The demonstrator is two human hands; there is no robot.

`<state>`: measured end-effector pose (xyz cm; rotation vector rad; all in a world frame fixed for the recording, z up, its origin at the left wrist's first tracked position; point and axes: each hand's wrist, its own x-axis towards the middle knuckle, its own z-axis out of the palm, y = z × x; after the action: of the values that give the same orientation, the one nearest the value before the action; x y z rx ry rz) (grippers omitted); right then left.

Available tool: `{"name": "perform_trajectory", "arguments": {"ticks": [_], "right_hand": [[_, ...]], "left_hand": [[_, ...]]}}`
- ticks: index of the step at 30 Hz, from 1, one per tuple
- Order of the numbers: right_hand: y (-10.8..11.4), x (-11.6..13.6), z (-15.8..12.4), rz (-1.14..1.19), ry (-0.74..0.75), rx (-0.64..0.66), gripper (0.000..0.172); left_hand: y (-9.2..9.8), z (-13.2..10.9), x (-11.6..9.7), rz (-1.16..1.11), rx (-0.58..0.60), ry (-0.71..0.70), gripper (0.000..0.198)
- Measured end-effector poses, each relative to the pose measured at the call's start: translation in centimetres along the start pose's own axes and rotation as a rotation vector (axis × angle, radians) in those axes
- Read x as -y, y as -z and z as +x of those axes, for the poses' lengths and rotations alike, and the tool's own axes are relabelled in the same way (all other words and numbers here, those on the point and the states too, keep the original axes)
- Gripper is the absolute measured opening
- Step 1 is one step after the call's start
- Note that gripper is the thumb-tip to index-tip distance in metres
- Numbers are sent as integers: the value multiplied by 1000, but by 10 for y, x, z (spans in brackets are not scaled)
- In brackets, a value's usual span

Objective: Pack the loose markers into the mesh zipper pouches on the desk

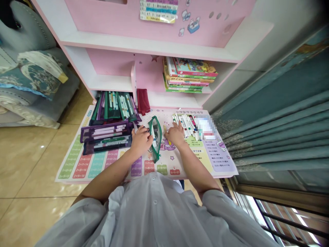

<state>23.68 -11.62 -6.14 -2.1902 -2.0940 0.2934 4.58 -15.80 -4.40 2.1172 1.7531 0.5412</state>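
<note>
My left hand (142,140) is closed on the near side of a green-edged zip pouch (156,137), whose mouth gapes upward. A white marker shows inside the pouch, partly hidden by my fingers. My right hand (176,135) lies at the left end of a row of white markers (186,124) with coloured caps. Its fingers are apart, and the fingertips touch or hover over the nearest markers; I cannot tell which. To the left of my left hand lie filled pouches: a purple one (108,131) and a dark blue one (108,144).
More filled pouches (113,104) are heaped at the back left, beside a dark red pouch (143,102). Books (190,77) are stacked on the pink shelf. A blurred-out pale rectangle (206,127) sits right of the markers. A printed mat (151,171) covers the desk; a curtain (277,113) hangs at right.
</note>
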Motion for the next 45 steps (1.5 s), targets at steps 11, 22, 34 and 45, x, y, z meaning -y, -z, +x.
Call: {"name": "perform_trajectory", "arguments": {"ticks": [11,22,34,45], "right_hand": [[-3,5,-5,624,92,-353,15],[-18,37,-17,625,225,-218,14],[-23,36,-15,490,173,-63,12],[-16,-11,13,429,79,-478,19]], "left_hand": [[0,0,0,5,-10,-10,29],[3,-1,-2,12,-2,-16,29],[1,0,0,18,-10,-15,28],[3,0,-1,3,15,-4,30]]}}
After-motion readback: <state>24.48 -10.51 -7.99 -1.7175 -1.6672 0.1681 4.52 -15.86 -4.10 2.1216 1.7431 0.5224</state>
